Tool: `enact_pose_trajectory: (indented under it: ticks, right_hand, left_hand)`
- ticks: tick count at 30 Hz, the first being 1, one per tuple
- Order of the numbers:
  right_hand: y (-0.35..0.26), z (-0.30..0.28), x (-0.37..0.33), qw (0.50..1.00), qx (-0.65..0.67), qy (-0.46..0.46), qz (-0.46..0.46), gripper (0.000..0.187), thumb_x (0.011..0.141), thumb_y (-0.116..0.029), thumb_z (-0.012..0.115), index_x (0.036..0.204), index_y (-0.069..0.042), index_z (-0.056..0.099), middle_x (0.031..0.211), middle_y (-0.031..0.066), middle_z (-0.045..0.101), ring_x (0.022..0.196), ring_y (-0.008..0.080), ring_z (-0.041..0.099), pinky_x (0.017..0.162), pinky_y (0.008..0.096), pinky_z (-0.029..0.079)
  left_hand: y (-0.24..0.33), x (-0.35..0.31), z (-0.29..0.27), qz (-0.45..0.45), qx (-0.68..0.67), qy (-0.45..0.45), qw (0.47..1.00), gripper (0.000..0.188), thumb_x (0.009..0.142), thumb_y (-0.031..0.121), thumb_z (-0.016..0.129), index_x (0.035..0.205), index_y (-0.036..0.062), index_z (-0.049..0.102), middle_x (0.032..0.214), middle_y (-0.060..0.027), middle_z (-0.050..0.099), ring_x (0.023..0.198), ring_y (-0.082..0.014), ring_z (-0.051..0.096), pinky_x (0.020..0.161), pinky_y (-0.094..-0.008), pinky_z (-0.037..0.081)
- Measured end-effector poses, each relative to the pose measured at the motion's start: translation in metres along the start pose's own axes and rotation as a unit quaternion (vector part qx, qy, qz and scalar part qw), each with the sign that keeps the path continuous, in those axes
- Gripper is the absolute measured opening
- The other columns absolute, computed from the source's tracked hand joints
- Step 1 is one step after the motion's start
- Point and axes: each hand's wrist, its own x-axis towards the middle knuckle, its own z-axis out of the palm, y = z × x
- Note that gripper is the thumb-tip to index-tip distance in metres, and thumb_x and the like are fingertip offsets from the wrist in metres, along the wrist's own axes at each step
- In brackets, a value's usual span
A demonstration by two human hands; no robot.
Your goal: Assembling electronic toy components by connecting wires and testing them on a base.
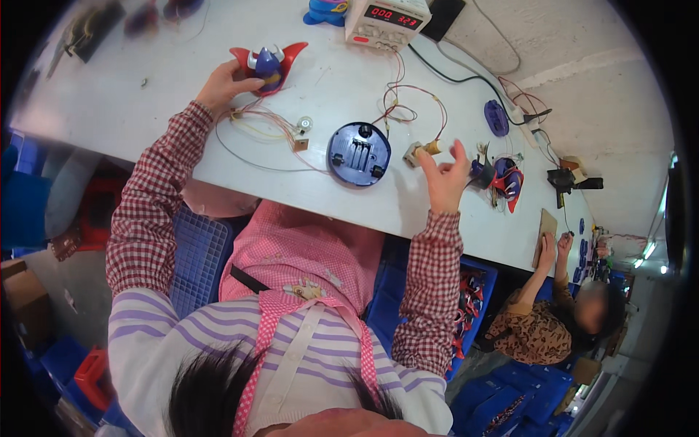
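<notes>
My left hand point(224, 89) is closed on a small toy figure point(268, 67), purple with silver horns and a red winged collar, at the table's far left. Thin coloured wires point(251, 115) trail from beneath that hand to a small round metal part point(304, 124). My right hand point(446, 178) has thumb and forefinger apart, beside a small metal block with a brass-coloured cylinder point(431, 148). Whether the thumb tip touches that block I cannot tell. Between my hands lies a round dark purple base point(359, 154) with slots in its middle, a thin wire reaching its left side.
A white power supply point(386, 23) with a red display stands at the back, red and dark leads running from it. Right of my right hand lie another red-and-purple toy point(506, 182) and a purple oval part point(496, 118). A co-worker point(553, 320) sits at the far right.
</notes>
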Motion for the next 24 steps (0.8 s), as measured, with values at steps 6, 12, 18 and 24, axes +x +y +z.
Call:
enact_pose_trajectory:
  ticks: [6,12,18,24]
  right_hand:
    - [-0.002,0.001,0.019,0.965,0.114,-0.161,0.171,0.034,0.08,-0.016,0.07,0.107,0.0,0.057,0.088,0.0091,0.059,0.062,0.0109,0.05,0.053,0.0195,0.042]
    - [-0.054,0.018,-0.002,0.947,0.229,-0.203,0.104,0.02,0.079,-0.009,0.068,0.096,0.001,0.061,0.076,0.0061,0.06,0.055,0.0092,0.049,0.046,0.0187,0.041]
    - [-0.068,0.045,-0.028,0.967,0.075,-0.179,-0.167,0.022,0.076,-0.002,0.069,0.096,0.0,0.06,0.079,0.0042,0.055,0.057,0.0106,0.049,0.05,0.0219,0.042]
    - [-0.064,0.049,-0.039,0.965,0.028,-0.187,-0.183,0.025,0.074,-0.002,0.07,0.097,-0.002,0.059,0.081,0.0041,0.052,0.057,0.0127,0.048,0.052,0.0238,0.042]
  left_hand:
    - [0.014,-0.078,0.017,0.235,0.192,0.202,0.931,0.042,0.078,0.016,0.068,0.114,0.0,0.055,0.086,-0.0076,0.061,0.075,-0.0174,0.056,0.073,-0.0287,0.048]
    - [0.041,-0.091,0.127,0.249,0.343,-0.005,0.906,0.032,0.085,0.024,0.058,0.109,0.0021,0.056,0.071,-0.011,0.062,0.061,-0.0245,0.059,0.055,-0.0327,0.046]
    - [0.03,-0.073,0.152,0.193,0.433,-0.026,0.88,0.022,0.085,0.022,0.052,0.094,0.0023,0.056,0.07,-0.0151,0.063,0.064,-0.0341,0.061,0.056,-0.0396,0.047]
    - [0.022,-0.076,0.156,0.232,0.443,0.015,0.866,0.014,0.082,0.018,0.053,0.084,0.0034,0.052,0.063,-0.0143,0.061,0.057,-0.0345,0.059,0.053,-0.0402,0.046]
